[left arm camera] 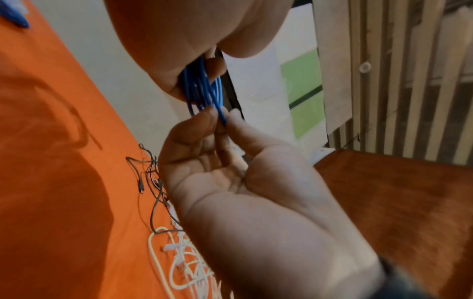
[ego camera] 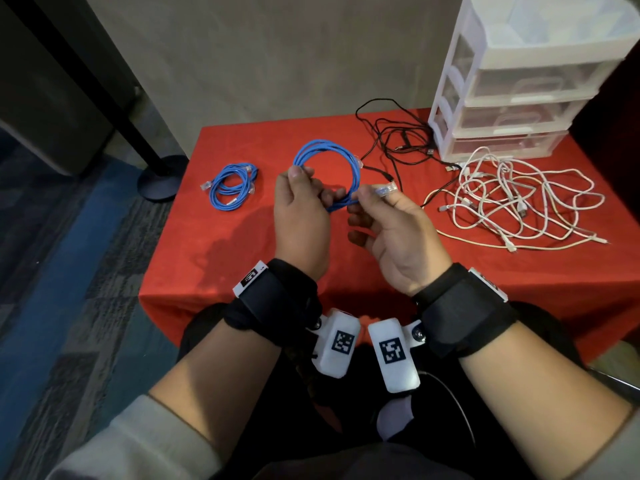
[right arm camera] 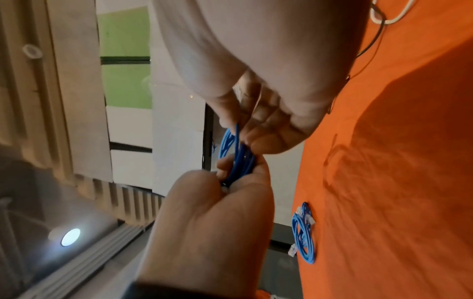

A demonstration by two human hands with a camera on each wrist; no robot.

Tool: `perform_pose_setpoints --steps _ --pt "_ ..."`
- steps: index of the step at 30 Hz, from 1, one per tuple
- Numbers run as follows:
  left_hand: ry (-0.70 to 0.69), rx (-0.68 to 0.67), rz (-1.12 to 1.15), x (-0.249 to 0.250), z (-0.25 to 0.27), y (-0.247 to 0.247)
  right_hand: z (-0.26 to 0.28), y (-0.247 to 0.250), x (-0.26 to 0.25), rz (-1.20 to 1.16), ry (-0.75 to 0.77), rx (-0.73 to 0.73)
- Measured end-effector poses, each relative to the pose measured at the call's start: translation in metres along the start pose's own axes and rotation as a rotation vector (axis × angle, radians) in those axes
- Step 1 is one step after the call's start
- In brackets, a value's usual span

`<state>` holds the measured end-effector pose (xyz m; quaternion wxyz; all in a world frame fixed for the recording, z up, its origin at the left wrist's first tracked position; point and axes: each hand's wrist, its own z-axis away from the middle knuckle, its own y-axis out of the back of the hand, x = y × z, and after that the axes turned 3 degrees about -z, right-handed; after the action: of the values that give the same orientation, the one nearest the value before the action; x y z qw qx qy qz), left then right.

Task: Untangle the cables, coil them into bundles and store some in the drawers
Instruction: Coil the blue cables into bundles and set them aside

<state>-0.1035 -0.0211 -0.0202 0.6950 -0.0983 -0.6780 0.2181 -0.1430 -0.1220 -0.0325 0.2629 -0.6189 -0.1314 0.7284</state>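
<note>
My left hand grips a round coil of blue network cable, held up above the red table. My right hand pinches the coil's free end between thumb and forefinger, just behind its clear plug. In the left wrist view that pinch sits right below the bunched blue strands. The right wrist view shows the strands running through my left hand's curled fingers. A second blue cable bundle lies coiled on the cloth to the left.
A tangle of black cables lies at the back of the table and a larger tangle of white cables at the right. A white drawer unit with clear, shut drawers stands at the back right corner. A black stand base is on the floor at left.
</note>
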Motion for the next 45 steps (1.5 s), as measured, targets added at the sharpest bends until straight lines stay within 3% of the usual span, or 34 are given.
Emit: perform_pose_setpoints --steps 7,13,17,23,27,31,37,41,45 --pt "0.251 0.074 0.221 0.013 -0.012 0.004 0.008 -0.002 0.004 0.053 0.049 -0.155" --pt "0.305 -0.001 0.318 0.011 -0.006 0.004 -0.004 0.001 0.007 0.0 -0.181 0.017" --pt "0.344 -0.138 0.293 0.007 -0.001 0.004 -0.014 0.007 0.008 0.072 -0.142 0.081" --pt "0.156 -0.058 -0.102 -0.003 0.0 0.003 -0.006 0.005 0.012 0.257 0.064 0.036" --pt "0.038 0.003 -0.274 0.0 0.001 -0.002 0.001 0.004 0.011 0.238 0.078 0.046" --pt "0.009 -0.04 -0.322 -0.003 0.004 -0.001 0.0 0.005 0.006 0.298 0.063 0.028" --pt "0.089 -0.037 -0.334 -0.015 0.006 0.002 -0.012 0.012 -0.002 0.041 -0.177 -0.022" --pt "0.274 -0.025 -0.215 -0.013 0.003 0.004 -0.01 0.014 -0.005 -0.06 -0.214 -0.109" --pt "0.329 -0.028 -0.093 -0.007 0.002 -0.001 -0.012 0.014 0.0 -0.21 -0.162 -0.025"
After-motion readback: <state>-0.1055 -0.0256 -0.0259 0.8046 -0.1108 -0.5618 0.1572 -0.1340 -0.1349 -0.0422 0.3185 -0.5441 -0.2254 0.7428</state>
